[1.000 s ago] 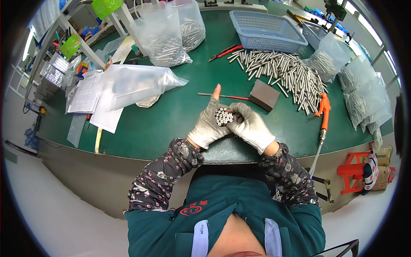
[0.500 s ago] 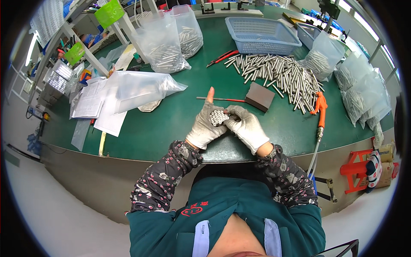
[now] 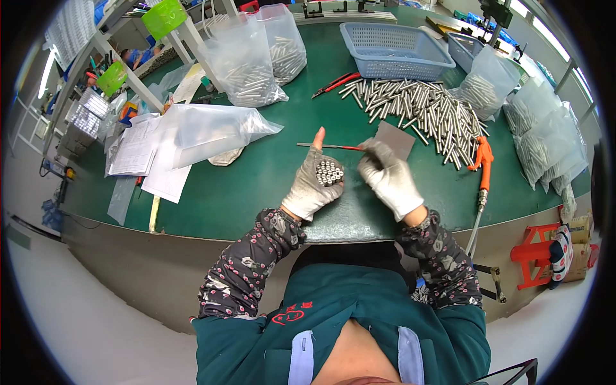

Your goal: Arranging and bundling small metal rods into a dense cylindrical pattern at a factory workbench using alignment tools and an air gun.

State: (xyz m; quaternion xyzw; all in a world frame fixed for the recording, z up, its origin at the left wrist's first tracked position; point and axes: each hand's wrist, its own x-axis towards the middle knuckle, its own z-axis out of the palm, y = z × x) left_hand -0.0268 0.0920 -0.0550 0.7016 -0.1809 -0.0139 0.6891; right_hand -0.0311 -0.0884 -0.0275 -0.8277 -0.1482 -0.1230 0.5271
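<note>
Green table: left hand grips tube bundle; right hand loosely curled.

Green-topped workbench fills mid-frame, curved front edge. Pale grey floor lower left. White shelving rack upper left. Bright windows upper right. Red stool at right.

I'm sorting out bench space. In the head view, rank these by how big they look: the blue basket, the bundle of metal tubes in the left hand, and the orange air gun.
Largest to smallest, as seen:
1. Blue basket
2. Orange air gun
3. Bundle of metal tubes in the left hand

The basket lies farther from the camera, so it is likely bigger still.
</note>
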